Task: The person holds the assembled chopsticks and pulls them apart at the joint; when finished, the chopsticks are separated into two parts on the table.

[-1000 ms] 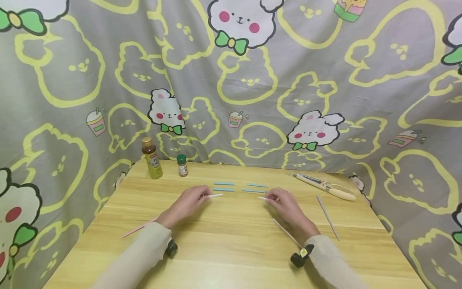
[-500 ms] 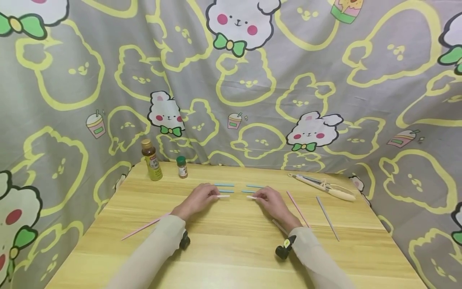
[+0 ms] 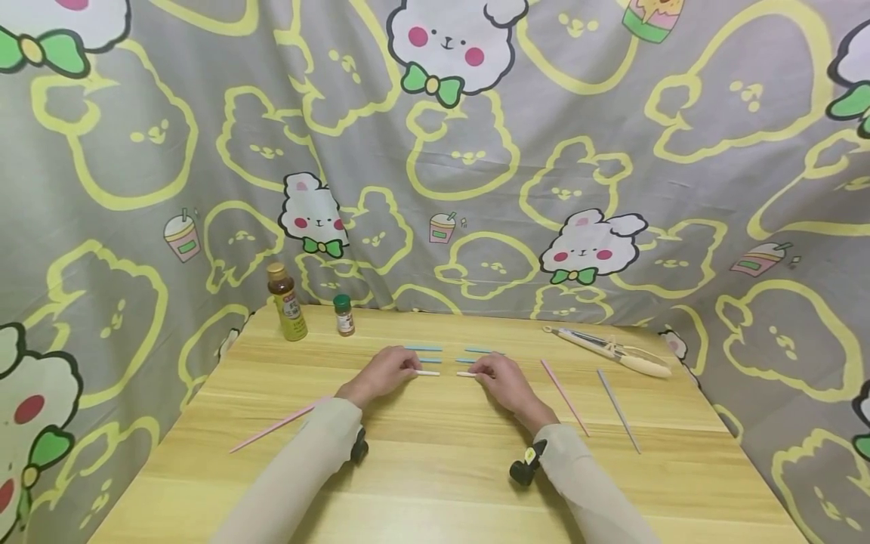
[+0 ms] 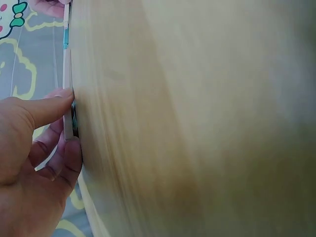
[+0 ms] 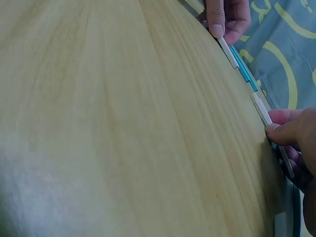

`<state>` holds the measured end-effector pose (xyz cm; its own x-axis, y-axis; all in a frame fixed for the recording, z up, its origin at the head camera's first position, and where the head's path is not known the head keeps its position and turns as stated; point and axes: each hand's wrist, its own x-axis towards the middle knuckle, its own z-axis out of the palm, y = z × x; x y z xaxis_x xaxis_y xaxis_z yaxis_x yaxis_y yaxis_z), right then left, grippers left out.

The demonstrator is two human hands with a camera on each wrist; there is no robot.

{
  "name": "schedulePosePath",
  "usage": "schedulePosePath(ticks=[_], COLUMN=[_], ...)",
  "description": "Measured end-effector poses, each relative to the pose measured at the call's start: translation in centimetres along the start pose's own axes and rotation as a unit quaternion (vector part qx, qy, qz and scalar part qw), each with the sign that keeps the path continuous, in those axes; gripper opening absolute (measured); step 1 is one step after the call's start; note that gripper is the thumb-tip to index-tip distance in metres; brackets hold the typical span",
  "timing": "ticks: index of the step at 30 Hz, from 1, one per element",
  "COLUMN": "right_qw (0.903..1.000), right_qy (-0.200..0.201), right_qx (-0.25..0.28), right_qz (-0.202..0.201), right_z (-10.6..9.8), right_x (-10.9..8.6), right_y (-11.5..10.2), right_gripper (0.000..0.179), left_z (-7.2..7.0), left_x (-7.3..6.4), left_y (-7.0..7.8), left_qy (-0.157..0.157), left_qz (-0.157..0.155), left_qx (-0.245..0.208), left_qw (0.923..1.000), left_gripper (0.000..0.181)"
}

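Note:
In the head view my left hand (image 3: 384, 374) pinches a thin white stick (image 3: 428, 373) that points right. Facing it, my right hand (image 3: 506, 384) pinches another white stick (image 3: 465, 374), its free end pointing left. A small gap separates the two ends. Just behind lie blue sticks in two short rows, a left pair (image 3: 423, 348) and a right pair (image 3: 478, 350), each partly covered by fingers. From the left wrist, thumb and fingers are seen on the white stick (image 4: 68, 119) close to the wood. In the right wrist view the stick (image 5: 261, 108) has a narrower tip.
A pink stick (image 3: 272, 429) lies by my left forearm. Right of my right hand are another pink stick (image 3: 566, 397) and a purple one (image 3: 618, 412). Tongs (image 3: 608, 349), a sauce bottle (image 3: 288, 304) and a green-capped jar (image 3: 343, 316) stand or lie at the table's (image 3: 442, 483) back.
Both hands have come closer together, left hand moving right and right hand moving left, narrowing the gap between the white sticks. The right-hand pink stick has come into view.

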<state>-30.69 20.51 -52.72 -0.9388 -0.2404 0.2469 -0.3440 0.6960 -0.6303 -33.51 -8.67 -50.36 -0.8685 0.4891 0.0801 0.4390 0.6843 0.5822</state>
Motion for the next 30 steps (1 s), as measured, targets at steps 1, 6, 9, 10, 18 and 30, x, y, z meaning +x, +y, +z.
schedulePosePath(ticks=[1,6,9,10,18,30], right_qw=[1.0000,0.9999,0.9999,0.9999,0.9998,0.9996], right_qy=[-0.002,-0.010,-0.012,-0.011,-0.012,0.008], right_qx=[-0.001,-0.001,-0.004,-0.006,0.015,0.015], right_qz=[0.001,0.004,0.003,0.003,0.003,-0.022], right_z=[0.0,-0.1,-0.2,-0.2,-3.1,-8.3], right_x=[0.0,-0.1,-0.2,-0.3,-2.3,-10.0], right_y=[0.0,0.1,0.2,0.2,-0.1,1.0], right_gripper=[0.015,0.015,0.015,0.014,0.023,0.025], left_z=[0.0,0.1,0.2,0.2,0.4,0.3], left_x=[0.0,0.1,0.1,0.1,0.0,0.1], left_y=[0.1,0.2,0.1,0.1,0.4,0.1], left_qy=[-0.001,-0.005,-0.005,-0.006,-0.006,-0.003], left_qz=[-0.001,-0.007,-0.008,-0.010,-0.019,-0.024], left_qx=[0.000,-0.001,-0.004,-0.005,-0.007,-0.010], left_qw=[1.0000,1.0000,0.9999,0.9999,0.9998,0.9996], left_gripper=[0.006,0.006,0.006,0.006,0.005,0.006])
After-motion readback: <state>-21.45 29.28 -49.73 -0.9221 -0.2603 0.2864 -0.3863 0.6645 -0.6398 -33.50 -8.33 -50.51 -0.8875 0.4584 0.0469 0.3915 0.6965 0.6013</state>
